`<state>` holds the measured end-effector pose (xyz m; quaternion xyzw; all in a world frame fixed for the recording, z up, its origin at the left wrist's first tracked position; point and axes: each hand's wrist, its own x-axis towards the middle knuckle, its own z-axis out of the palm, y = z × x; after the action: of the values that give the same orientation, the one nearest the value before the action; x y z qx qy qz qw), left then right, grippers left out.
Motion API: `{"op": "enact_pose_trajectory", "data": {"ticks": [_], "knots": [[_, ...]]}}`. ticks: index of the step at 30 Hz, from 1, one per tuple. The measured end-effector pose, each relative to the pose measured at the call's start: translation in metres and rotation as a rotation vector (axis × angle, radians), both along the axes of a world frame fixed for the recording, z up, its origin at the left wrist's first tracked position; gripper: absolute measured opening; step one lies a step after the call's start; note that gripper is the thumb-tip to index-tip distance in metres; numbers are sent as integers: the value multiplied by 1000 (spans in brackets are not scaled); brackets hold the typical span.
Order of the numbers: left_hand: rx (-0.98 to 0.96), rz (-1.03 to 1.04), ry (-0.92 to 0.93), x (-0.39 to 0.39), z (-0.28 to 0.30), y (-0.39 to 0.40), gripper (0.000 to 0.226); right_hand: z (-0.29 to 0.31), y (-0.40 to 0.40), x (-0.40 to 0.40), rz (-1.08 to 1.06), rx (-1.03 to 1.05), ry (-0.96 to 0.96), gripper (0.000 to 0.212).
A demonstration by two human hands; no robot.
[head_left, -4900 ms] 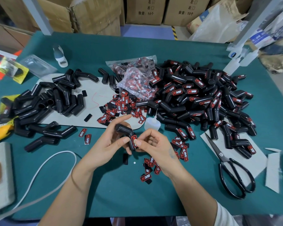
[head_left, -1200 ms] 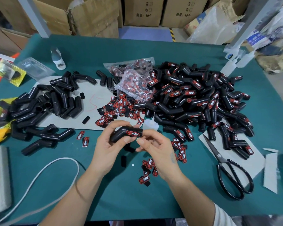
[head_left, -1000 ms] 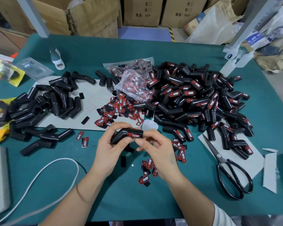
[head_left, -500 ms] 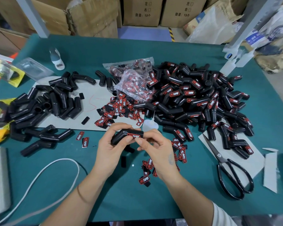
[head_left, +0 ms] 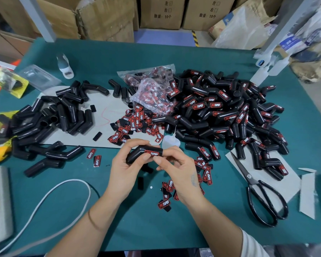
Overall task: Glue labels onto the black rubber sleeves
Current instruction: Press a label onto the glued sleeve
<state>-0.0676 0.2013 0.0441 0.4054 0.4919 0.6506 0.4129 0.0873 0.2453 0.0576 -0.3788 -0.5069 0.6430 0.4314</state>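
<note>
White cable (head_left: 44, 198): loops across the near-left of the green tabletop (head_left: 146, 229).
Unlabelled sleeves (head_left: 50, 119): a loose heap of bent black rubber tubes at the left, partly on a grey card sheet (head_left: 107, 110), partly on the tabletop.
Glue bottle (head_left: 64, 66): stands at the far left, behind the unlabelled heap.
Stray labels (head_left: 95, 157): two red-and-black labels lie flat just beside the nearest unlabelled tubes.
Left hand (head_left: 126, 167): its grip is closed round the bent end of the held sleeve (head_left: 137, 154), thumb on the near side, fingers curled over the top.
Held sleeve: raised just above the tabletop in front of the person, between both hands, its straight end pointing right.
Label (head_left: 152, 153): sits on the near face of the held sleeve's straight end, lettering readable.
Right hand (head_left: 178, 168): its grip pinches the sleeve's right end, thumb tip pressing beside the label.
Loose labels (head_left: 135, 123): a scatter behind the hands, spilling from a clear plastic bag (head_left: 152, 89); more lie under the right wrist.
Labelled sleeves (head_left: 220, 112): a large pile to the right.
Scissors (head_left: 261, 193): black-handled, blades closed, on the near right, tips on a grey card.
</note>
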Motion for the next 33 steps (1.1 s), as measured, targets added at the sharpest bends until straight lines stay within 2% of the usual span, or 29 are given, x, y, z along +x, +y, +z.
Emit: {"op": "enact_pose_trajectory", "data": {"ticks": [2,10,19,26,33], "knots": [[1,9,28,-1,0,0,27,1,1,0,13,-16,0,19],[-30,33,148,-1,-2,-2,27,-1,0,-1,-24,-54,9,8],[-34,39,137,1,2,-3,26,-2,-1,-2,-35,-59,15,5],[-58,60,179,1,2,-3,27,-2,-2,-4,-39,-58,-4,17],[-78,53,138,4,3,-3,25,-6,-1,-2,-60,-35,-10,18]]}}
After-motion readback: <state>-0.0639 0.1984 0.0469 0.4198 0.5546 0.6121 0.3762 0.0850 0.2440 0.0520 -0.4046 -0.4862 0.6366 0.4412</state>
